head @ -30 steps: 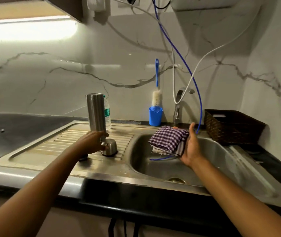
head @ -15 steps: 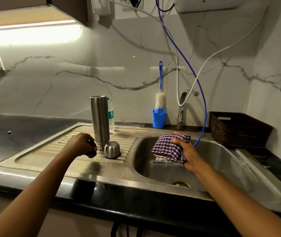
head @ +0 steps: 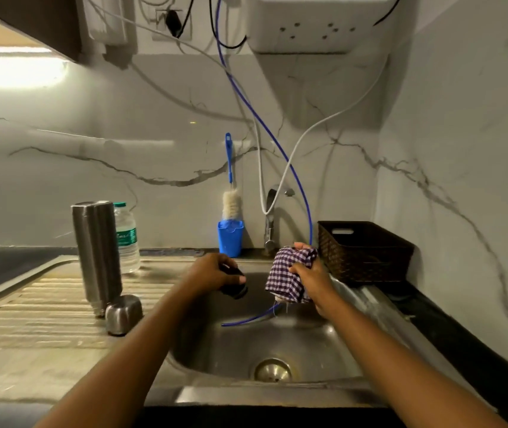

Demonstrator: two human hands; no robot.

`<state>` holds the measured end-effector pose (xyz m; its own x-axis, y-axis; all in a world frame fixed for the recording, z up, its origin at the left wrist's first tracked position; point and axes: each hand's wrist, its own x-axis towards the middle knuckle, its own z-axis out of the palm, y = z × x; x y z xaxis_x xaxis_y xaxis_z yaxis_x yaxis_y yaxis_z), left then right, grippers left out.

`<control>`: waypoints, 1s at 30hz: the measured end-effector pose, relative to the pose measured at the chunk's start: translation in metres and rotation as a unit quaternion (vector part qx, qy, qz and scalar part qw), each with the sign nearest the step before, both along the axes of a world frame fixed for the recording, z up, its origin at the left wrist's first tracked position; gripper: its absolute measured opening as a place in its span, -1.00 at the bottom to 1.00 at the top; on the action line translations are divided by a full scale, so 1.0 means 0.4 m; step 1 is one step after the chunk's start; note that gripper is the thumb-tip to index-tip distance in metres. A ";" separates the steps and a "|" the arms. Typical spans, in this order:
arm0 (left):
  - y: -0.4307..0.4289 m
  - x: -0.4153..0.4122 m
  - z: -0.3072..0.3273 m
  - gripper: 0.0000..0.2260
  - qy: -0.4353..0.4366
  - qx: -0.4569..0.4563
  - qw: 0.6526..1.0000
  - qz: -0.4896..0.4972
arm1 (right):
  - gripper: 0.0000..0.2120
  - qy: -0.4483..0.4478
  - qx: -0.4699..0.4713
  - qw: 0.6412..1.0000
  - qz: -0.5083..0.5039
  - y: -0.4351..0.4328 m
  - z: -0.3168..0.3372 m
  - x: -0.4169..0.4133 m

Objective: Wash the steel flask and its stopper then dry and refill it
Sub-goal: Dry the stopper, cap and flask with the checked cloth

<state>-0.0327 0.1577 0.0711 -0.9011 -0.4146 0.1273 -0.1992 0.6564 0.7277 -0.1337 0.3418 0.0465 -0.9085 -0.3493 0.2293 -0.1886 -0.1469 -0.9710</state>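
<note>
The steel flask (head: 97, 254) stands upright on the ribbed drainboard (head: 30, 307), with its steel cup lid (head: 123, 313) upside down beside its base. My left hand (head: 212, 271) grips the dark stopper (head: 234, 287) over the sink basin (head: 277, 341). My right hand (head: 311, 278) holds a bunched purple checked cloth (head: 286, 276) close to the stopper, a small gap between them.
A small plastic water bottle (head: 126, 239) stands behind the flask. A blue cup (head: 230, 237) with a bottle brush (head: 231, 205) sits by the tap (head: 271, 217). A blue hose (head: 302, 193) hangs into the basin. A dark woven basket (head: 367, 251) is at the right.
My left hand has lifted the stopper off the drainboard and carried it right, over the basin. My right hand has turned the cloth toward it.
</note>
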 end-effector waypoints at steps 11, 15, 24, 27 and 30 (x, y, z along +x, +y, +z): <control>0.018 -0.079 -0.111 -0.73 0.023 0.110 0.994 0.008 | -0.44 0.056 0.124 0.990 0.043 0.035 -0.056 -0.041; 0.052 -0.055 -0.102 -0.77 0.095 0.364 0.926 -0.025 | -0.37 0.078 0.130 0.984 0.088 0.016 -0.053 0.000; 0.093 -0.057 -0.109 -0.75 0.164 0.506 0.847 -0.017 | -0.50 0.163 0.126 0.960 0.192 0.011 -0.061 0.024; 0.106 -0.058 -0.117 -0.81 0.163 0.512 0.842 -0.043 | -0.65 0.209 0.141 0.955 0.159 0.007 -0.069 0.012; 0.104 -0.053 -0.114 -0.83 0.155 0.505 0.844 -0.089 | -0.58 0.285 0.162 0.938 0.117 0.010 -0.073 0.002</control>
<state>-0.0540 0.1993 0.0254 -0.9488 -0.3143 0.0302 0.1394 -0.3310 0.9333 -0.1330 0.3456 0.0173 -0.5614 -0.6583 0.5015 -0.6894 0.0367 -0.7235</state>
